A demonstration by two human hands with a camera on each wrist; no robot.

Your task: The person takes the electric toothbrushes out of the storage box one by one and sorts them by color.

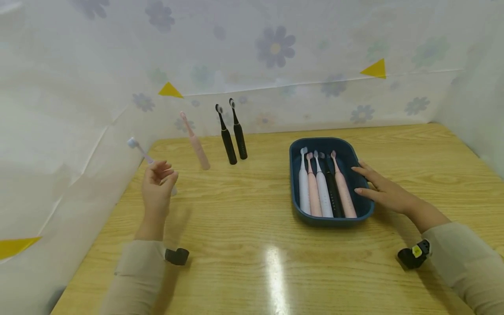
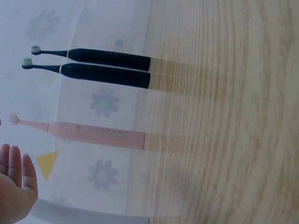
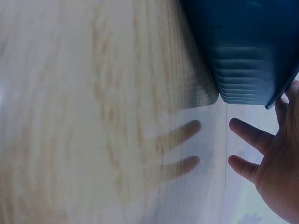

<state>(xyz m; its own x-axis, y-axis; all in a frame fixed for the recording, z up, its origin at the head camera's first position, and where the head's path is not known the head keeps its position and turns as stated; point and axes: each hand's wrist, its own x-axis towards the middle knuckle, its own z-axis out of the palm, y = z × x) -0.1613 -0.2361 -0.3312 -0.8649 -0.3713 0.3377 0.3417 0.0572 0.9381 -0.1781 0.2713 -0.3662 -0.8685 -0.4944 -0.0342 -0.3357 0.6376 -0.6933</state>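
My left hand [image 1: 157,180], fingers loosely bent, is beside a pale electric toothbrush [image 1: 140,151] that stands upright; the hand hides its middle from the head camera. In the left wrist view, this toothbrush's whitish handle [image 2: 93,217] shows apart from the fingers [image 2: 15,161]. A pink toothbrush [image 1: 198,151] and two black ones [image 1: 229,146] stand upright to its right. My right hand [image 1: 387,191] rests on the right rim of a dark blue bin [image 1: 293,183], two fingertips reaching over the edge and other fingers spread outside. White, pink and black toothbrushes [image 1: 320,188] lie side by side in the bin.
The wooden table [image 1: 236,227] meets a flower-patterned white sheet [image 1: 244,61] at the back. More sheeting hangs at the left and right sides. Yellow triangles [image 1: 374,69] mark the sheet. Each wrist carries a small black camera [image 1: 177,257].
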